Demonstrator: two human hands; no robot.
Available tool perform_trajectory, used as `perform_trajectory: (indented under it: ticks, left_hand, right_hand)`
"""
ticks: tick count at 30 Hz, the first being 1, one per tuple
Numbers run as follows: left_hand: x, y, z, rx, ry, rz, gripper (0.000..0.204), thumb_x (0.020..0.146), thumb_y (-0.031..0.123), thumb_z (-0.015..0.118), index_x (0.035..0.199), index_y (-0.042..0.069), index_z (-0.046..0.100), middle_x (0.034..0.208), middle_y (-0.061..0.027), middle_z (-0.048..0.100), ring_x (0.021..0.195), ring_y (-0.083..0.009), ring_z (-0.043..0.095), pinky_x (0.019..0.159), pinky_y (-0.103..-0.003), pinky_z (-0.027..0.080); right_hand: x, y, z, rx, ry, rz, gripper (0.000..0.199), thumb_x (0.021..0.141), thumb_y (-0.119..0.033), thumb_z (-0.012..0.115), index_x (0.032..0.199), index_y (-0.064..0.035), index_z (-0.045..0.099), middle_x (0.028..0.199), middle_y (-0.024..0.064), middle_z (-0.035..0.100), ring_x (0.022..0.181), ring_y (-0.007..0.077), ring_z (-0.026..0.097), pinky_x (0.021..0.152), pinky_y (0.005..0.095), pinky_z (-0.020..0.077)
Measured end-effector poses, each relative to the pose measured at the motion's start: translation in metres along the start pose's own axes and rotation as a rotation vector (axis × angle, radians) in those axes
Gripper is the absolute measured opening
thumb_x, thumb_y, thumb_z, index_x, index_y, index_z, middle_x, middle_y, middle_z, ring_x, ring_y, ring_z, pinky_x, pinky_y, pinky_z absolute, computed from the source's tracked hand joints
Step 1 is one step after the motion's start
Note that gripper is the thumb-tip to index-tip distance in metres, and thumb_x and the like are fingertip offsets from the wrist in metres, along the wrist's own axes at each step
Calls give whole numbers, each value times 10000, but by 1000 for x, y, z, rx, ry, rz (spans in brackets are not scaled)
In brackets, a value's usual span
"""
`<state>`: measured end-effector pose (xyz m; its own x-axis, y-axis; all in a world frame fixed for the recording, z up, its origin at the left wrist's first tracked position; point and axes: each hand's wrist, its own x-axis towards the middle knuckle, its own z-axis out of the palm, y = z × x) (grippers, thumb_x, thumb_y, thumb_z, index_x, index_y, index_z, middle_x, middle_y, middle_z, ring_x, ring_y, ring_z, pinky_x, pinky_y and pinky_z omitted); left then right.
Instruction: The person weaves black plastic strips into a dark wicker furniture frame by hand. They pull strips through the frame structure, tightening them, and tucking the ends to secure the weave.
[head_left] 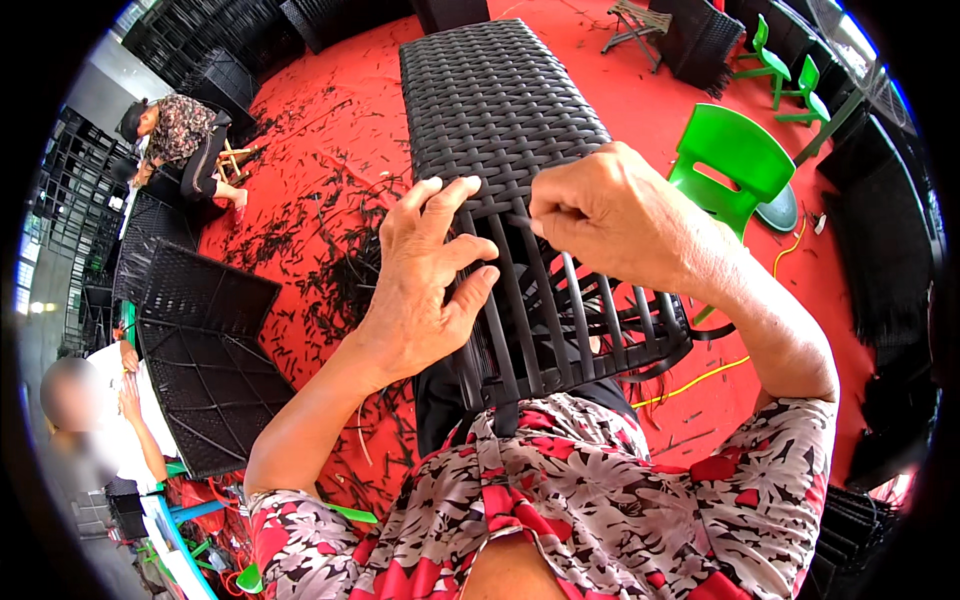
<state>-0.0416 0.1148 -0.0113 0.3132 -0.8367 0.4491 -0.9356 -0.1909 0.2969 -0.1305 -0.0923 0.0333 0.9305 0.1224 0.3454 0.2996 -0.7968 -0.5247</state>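
Note:
A black woven rattan panel [495, 85] on a box-like frame stretches away from my lap. Its far part is densely woven. Nearer to me, bare lengthwise strips [580, 325] run over the frame with gaps between them. My right hand [625, 215] is closed in a pinch at the edge of the weave, and a short dark rattan strip [519, 221] sticks out from its fingertips. At the left side of the frame my left hand [415, 275] has its fingers curved and apart, with a gap between thumb and forefinger. Its fingertips lie by the last woven row.
A green plastic chair [735, 160] stands right of the frame. Black offcuts [310, 225] litter the red floor [340, 120]. Dark woven panels [200, 350] stand at left. A yellow cable [700, 377] crosses the floor. Two people [180, 135] [115, 410] are at the left.

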Motion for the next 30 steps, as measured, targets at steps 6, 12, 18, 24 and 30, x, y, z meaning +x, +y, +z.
perform_trajectory:
  ticks: [6,12,18,24,30]
  left_hand:
    - [8,-1,5,138,-124,-9,155,789,142,637,885,21,657,1413,-193,340,1293,-437,270,1054,-567,216]
    - [19,-6,5,-185,-24,-168,71,730,57,690,774,19,650,1341,-109,451,1281,-337,330,1061,-435,271]
    - [27,-2,-50,-545,203,-137,81,846,69,650,798,5,635,1204,-94,556,821,-105,573,744,-266,451]
    - [2,-9,-23,-462,382,-226,218,859,80,641,1045,3,557,1063,-101,575,953,-182,551,849,-306,437]
    - [-31,-4,0,-188,236,-308,408,806,322,742,815,29,458,795,-49,447,729,-152,472,664,-299,414]
  right_hand:
    - [12,6,4,-301,-242,-222,136,701,-68,558,657,42,625,601,231,571,637,390,618,564,452,487]
    - [15,10,16,127,-92,-54,146,752,-86,619,850,-14,699,740,172,639,636,313,639,593,395,498]
    - [16,-11,15,857,-156,181,172,917,-139,589,958,8,669,714,24,634,595,78,592,498,241,461]
    - [22,-17,4,549,-91,289,168,859,-131,605,881,29,650,675,47,634,546,98,584,510,254,471]
    - [18,-14,9,300,-142,173,133,780,-75,613,817,52,623,677,136,634,596,190,627,578,328,497]
